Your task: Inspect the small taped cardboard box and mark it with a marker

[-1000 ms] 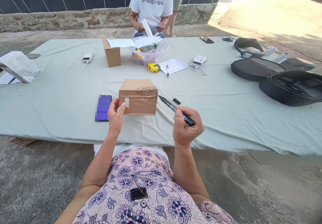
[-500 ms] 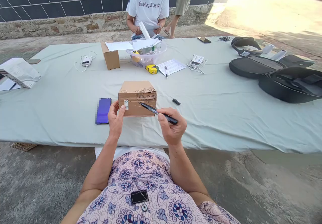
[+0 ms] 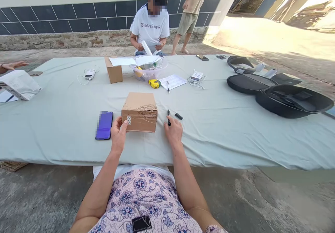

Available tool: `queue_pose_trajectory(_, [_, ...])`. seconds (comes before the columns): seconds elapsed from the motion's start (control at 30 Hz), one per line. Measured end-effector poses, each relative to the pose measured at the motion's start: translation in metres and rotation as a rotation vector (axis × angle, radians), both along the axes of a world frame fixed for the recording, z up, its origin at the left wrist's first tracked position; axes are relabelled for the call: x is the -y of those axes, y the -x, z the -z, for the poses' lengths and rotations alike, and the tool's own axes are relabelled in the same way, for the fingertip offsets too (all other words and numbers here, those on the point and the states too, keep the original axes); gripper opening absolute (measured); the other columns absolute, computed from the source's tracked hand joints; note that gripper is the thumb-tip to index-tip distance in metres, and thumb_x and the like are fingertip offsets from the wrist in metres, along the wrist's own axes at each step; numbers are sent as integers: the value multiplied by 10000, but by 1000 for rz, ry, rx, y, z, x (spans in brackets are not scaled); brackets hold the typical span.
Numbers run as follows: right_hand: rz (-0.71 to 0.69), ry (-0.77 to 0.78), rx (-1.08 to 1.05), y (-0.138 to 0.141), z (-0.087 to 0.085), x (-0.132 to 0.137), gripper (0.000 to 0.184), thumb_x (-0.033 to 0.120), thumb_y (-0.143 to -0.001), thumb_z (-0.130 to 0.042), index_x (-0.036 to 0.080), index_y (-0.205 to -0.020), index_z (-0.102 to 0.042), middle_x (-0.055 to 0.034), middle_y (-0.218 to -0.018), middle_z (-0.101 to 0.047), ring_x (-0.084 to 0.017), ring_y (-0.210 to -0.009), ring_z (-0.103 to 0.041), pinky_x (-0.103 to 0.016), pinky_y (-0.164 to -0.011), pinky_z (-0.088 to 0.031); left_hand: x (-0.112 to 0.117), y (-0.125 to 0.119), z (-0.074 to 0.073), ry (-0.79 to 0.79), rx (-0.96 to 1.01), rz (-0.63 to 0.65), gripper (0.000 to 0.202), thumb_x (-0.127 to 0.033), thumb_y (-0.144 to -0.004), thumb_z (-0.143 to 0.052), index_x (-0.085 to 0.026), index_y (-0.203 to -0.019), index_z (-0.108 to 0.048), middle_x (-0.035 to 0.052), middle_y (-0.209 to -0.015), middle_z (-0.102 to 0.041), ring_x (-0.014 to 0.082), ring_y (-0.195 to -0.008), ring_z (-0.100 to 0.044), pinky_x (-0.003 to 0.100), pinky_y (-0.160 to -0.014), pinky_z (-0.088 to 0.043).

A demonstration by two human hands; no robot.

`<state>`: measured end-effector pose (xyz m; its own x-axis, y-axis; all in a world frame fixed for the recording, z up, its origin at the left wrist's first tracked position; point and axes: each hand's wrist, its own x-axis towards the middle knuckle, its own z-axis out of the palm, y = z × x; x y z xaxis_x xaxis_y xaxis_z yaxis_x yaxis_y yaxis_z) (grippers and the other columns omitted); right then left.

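My left hand [image 3: 119,135] grips the near left edge of a brown cardboard box [image 3: 139,102], thumb on its front face beside a small white patterned label [image 3: 128,120]. Dark scribbled lines run over the box's top right edge. To the right of the box, my right hand [image 3: 174,130] is closed on a black marker pen [image 3: 169,113] down at the tablecloth, its far end pointing away from me. The marker's black cap [image 3: 179,116] lies just beyond my fingers. Left of my left hand rests a phone [image 3: 104,125] with a purple-blue face.
Farther back stand an open carton [image 3: 114,73] and a clear plastic basin [image 3: 164,65], with a yellow tape measure [image 3: 154,83], a written sheet [image 3: 178,82] and a power bank [image 3: 196,76] nearby. A black case [image 3: 293,102] lies open at right. Across the table sits a person [image 3: 150,27] holding papers.
My right hand has moved the marker from in front of the box down to the cloth on its right. The camera view has tilted up, and another person's hand now shows at far left.
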<state>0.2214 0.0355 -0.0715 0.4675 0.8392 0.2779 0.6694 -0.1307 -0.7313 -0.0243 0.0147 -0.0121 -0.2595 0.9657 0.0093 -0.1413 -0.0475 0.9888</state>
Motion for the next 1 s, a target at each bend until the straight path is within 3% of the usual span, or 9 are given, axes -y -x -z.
queue_pose_trajectory(0.17, [-15,31,56,-1,9,-1,348,198,-846,-674,255,-1176,-768,-144,-1238,-735,-337,-1238,-605,-507,-1091,-445,-7,-3,9,67,47,-13,593,-512,-712,-807,-204,-1186,-630,139,-1256,-713,291,-1166,-687,324,-731,-596])
queue_pose_trajectory(0.3, [-72,-44,48,3,4,8,466,129,-874,-528,228,-1293,-707,-167,-1374,-694,-327,-1324,-601,-533,-1130,-469,-11,-5,15,69,46,-29,567,-507,-697,-814,-195,-1138,-642,132,-1177,-714,288,-1118,-698,343,-722,-607])
queue_pose_trajectory(0.4, [-242,-101,-28,17,-3,20,598,107,-871,-460,234,-1437,-604,-135,-1379,-709,-265,-1270,-662,-459,-1069,-547,-13,-7,18,29,36,-46,485,-494,-759,-762,-196,-1123,-645,129,-1204,-714,272,-1107,-709,356,-755,-618])
queue_pose_trajectory(0.53, [-452,-92,-213,42,-12,19,699,240,-894,-558,210,-1584,-448,-167,-1456,-658,-282,-1262,-671,-445,-986,-595,-23,-10,25,-2,-16,-44,372,-363,-843,-670,-199,-1175,-634,128,-1256,-716,246,-1161,-701,344,-834,-618])
queue_pose_trajectory(0.63, [-430,-89,-220,52,-13,-2,666,258,-906,-522,183,-1567,-476,-175,-1490,-643,-318,-1390,-591,-536,-1147,-502,-39,-11,29,-18,-78,-35,358,-264,-866,-616,-192,-1217,-632,134,-1278,-724,239,-1205,-694,364,-939,-598])
queue_pose_trajectory(0.8, [-385,-81,-290,51,2,-31,691,247,-854,-557,198,-1541,-507,-159,-1471,-664,-311,-1363,-620,-530,-1139,-518,-58,-11,26,-50,-223,16,435,-132,-833,-610,-202,-1257,-679,119,-1332,-737,242,-1288,-679,397,-1126,-516])
queue_pose_trajectory(0.9, [-282,-106,-348,43,12,-23,648,281,-849,-561,174,-1488,-546,-196,-1472,-653,-309,-1326,-645,-504,-1072,-558,-55,0,20,-28,-324,-69,578,-97,-821,-616,-229,-1384,-622,127,-1473,-662,250,-1410,-603,389,-1167,-481])
queue_pose_trajectory(1.0, [-198,-142,-407,35,17,-5,561,344,-867,-536,155,-1391,-599,-192,-1267,-751,-286,-1115,-732,-489,-964,-597,-45,32,10,5,-436,-208,557,-114,-879,-547,-229,-1423,-585,126,-1464,-657,235,-1402,-599,362,-1153,-477])
